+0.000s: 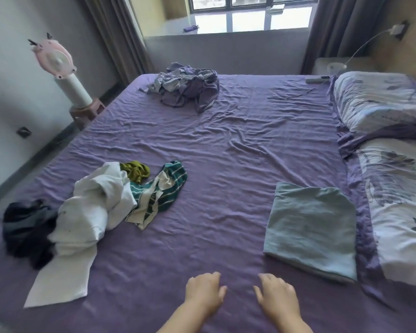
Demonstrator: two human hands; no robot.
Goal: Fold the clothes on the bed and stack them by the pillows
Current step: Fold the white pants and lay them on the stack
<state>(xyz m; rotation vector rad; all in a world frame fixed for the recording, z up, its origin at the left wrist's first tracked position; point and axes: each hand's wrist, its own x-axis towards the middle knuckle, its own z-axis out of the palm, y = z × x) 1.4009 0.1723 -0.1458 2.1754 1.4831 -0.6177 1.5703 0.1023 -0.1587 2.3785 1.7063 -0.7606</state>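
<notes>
- Since both hands are free, your step in hand is likely to fetch the next garment.
- Left hand (203, 290): palm down, fingers loosely bent, holding nothing, above the purple bed (226, 152) at its near edge.
- Right hand (277, 294): likewise relaxed and unladen, just beside the left.
- Folded teal garment (310, 227): flat, touching the border of the near floral pillow (399, 200); start of the stack.
- Unfolded heap, left: white garment (89, 212), green striped garment (161, 193), olive piece (136, 170), dark garment (24, 229).
- Lilac bundle (190, 86): far edge; whether it is clothing, you cannot tell.
- Method: lift the white garment by one seam so the striped one stays behind; spread it on the bare sheet before folding.
</notes>
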